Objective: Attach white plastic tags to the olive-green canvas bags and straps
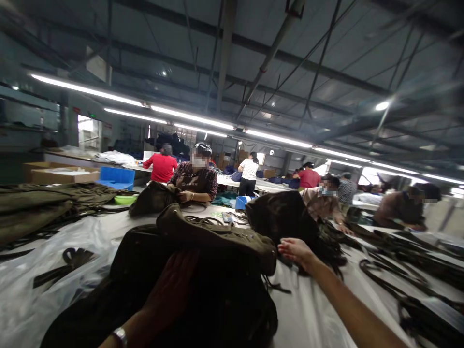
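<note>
Your left hand (174, 282) lies flat on the dark bag (224, 270), fingers stretched out, clamped on nothing as far as you can see. Your right hand (295, 252) is held at the bag's right edge, fingers loosely curled and gripping nothing visible; whether its fingertips touch the cloth, you cannot tell. Your hands are well apart. Handling of the bag seems under way: it sits on the tabletop (311, 309) before you, its upper part folded over, and a loose cord (279, 288) hangs at its right side. How much is left, you cannot tell from this view. Beyond your right hand stands a second bag (279, 212). To your left lies clear plastic (87, 237) with a looped strap (74, 261) on it. Across the tabletop, a co-worker (195, 182) handles a third bag (150, 200).
</note>
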A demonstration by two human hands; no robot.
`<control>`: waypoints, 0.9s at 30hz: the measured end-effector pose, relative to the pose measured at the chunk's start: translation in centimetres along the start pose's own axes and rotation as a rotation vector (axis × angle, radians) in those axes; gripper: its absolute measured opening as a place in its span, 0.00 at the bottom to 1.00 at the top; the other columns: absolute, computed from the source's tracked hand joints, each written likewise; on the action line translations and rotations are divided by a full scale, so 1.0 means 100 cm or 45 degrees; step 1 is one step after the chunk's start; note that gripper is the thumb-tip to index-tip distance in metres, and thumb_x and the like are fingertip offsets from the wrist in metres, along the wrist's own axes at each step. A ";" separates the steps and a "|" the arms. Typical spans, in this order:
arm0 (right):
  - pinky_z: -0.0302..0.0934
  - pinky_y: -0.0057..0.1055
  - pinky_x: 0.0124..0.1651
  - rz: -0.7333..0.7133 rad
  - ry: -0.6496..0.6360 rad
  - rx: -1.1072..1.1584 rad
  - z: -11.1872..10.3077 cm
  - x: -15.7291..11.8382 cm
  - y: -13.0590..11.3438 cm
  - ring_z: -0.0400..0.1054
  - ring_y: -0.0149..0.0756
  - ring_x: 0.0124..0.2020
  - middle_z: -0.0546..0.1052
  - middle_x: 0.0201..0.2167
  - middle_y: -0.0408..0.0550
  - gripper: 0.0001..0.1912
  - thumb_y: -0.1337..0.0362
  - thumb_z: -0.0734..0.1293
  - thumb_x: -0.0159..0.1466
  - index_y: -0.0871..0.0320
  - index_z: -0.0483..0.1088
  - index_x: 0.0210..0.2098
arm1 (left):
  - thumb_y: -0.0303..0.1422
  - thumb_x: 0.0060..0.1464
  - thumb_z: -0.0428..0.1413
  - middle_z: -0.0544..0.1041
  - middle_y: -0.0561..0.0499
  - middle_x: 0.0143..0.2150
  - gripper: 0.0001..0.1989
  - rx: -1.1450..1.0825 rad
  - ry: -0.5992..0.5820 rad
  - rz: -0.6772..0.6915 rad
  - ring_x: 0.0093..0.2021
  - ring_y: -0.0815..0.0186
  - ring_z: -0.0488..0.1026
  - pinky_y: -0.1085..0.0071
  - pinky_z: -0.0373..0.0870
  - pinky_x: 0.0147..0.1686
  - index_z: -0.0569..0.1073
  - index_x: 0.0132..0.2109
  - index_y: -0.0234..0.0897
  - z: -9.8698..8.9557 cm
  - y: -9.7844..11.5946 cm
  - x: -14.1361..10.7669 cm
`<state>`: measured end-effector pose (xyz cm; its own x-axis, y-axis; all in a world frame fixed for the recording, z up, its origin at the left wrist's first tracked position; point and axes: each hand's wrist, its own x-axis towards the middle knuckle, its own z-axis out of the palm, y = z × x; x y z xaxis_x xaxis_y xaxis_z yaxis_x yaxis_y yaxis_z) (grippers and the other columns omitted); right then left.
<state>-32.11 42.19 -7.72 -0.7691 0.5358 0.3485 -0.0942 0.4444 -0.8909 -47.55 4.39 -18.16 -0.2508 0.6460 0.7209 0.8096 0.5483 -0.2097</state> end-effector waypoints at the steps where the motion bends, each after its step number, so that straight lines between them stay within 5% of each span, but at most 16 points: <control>1: 0.72 0.37 0.42 -0.039 -0.009 -0.089 0.010 -0.001 0.001 0.74 0.35 0.39 0.77 0.43 0.49 0.16 0.55 0.66 0.69 0.61 0.71 0.49 | 0.26 0.59 0.46 0.61 0.41 0.71 0.39 0.001 0.000 0.005 0.69 0.47 0.60 0.49 0.58 0.66 0.43 0.75 0.38 0.001 0.000 0.000; 4: 0.70 0.41 0.46 -0.203 -0.018 -0.369 0.034 -0.007 -0.008 0.75 0.40 0.41 0.79 0.40 0.49 0.16 0.52 0.65 0.69 0.59 0.73 0.46 | 0.25 0.58 0.46 0.60 0.41 0.72 0.39 0.000 -0.020 0.004 0.70 0.48 0.57 0.49 0.56 0.67 0.44 0.75 0.37 0.003 -0.001 -0.001; 8: 0.54 0.53 0.65 -0.488 -0.032 -0.656 0.061 -0.018 -0.048 0.62 0.54 0.63 0.73 0.59 0.57 0.26 0.47 0.63 0.67 0.56 0.69 0.57 | 0.24 0.56 0.48 0.57 0.39 0.73 0.40 -0.026 -0.099 -0.014 0.73 0.48 0.51 0.48 0.50 0.69 0.47 0.74 0.33 0.000 0.002 -0.001; 10: 0.50 0.52 0.67 -0.607 -0.114 -0.753 0.081 -0.021 -0.070 0.58 0.54 0.66 0.67 0.65 0.57 0.33 0.43 0.63 0.66 0.55 0.64 0.63 | 0.24 0.56 0.48 0.56 0.36 0.73 0.39 -0.111 -0.174 -0.032 0.73 0.46 0.50 0.45 0.49 0.69 0.49 0.73 0.30 -0.007 0.003 0.000; 14: 0.62 0.39 0.57 -0.743 -0.311 -0.901 0.137 -0.030 -0.090 0.69 0.47 0.57 0.73 0.59 0.51 0.34 0.45 0.69 0.62 0.50 0.63 0.64 | 0.27 0.55 0.53 0.56 0.34 0.72 0.40 -0.198 -0.269 -0.054 0.72 0.45 0.51 0.46 0.49 0.70 0.50 0.72 0.28 -0.033 0.009 0.001; 18: 0.61 0.36 0.48 -0.753 -0.198 -1.070 0.181 -0.056 -0.081 0.72 0.45 0.47 0.77 0.47 0.54 0.14 0.62 0.63 0.68 0.57 0.72 0.51 | 0.31 0.53 0.57 0.53 0.37 0.74 0.43 -0.200 -0.285 -0.078 0.74 0.47 0.47 0.49 0.46 0.71 0.49 0.73 0.30 -0.062 0.021 -0.020; 23: 0.59 0.36 0.48 -0.769 -0.058 -1.208 0.187 -0.092 -0.066 0.69 0.45 0.48 0.76 0.45 0.55 0.13 0.65 0.58 0.70 0.58 0.73 0.45 | 0.30 0.57 0.55 0.41 0.45 0.77 0.44 -0.225 -0.299 -0.123 0.76 0.52 0.38 0.46 0.45 0.71 0.43 0.74 0.38 -0.076 0.030 -0.054; 27: 0.61 0.39 0.51 -0.799 -0.031 -1.271 0.181 -0.111 -0.061 0.68 0.48 0.50 0.77 0.47 0.56 0.15 0.66 0.58 0.70 0.58 0.74 0.48 | 0.29 0.58 0.54 0.43 0.46 0.77 0.42 -0.204 -0.308 -0.118 0.76 0.52 0.39 0.46 0.46 0.71 0.43 0.74 0.39 -0.077 0.031 -0.058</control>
<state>-34.47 20.55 -11.44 -0.7772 0.0145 0.6290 0.0677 0.9959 0.0607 -39.45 -1.75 -17.88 -0.4312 0.7156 0.5495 0.8459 0.5324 -0.0296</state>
